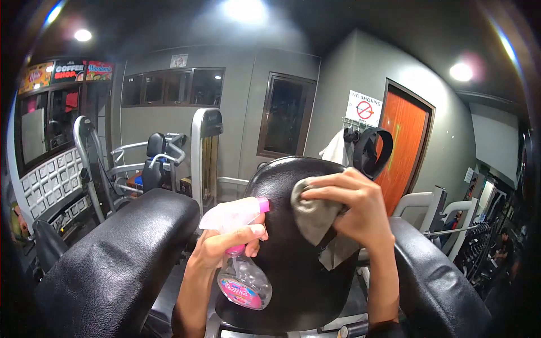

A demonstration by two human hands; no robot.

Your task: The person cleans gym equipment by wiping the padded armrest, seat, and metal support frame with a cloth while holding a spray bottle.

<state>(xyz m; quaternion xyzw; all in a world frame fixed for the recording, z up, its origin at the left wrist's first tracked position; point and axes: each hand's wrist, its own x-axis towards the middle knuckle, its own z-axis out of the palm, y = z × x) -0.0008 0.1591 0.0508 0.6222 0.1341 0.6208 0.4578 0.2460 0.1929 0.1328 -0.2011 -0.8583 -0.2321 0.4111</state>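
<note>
My left hand [228,245] is closed round the neck of a spray bottle [245,281]. It has a pink and white trigger head, a clear body and a pink label, and its pink nozzle points right. In my right hand [360,208] is a bunched grey-brown cloth [315,211], one corner hanging down. The cloth overlaps the upper right part of a black padded backrest [276,177] straight ahead. The bottle is in front of the backrest's left side.
Black arm pads flank me, one at left [121,253] and one at right [439,276]. Weight machines [205,146] stand behind on the left. A belt [383,149] hangs by an orange door [403,146]. A dumbbell rack [479,242] and a person [503,248] are far right.
</note>
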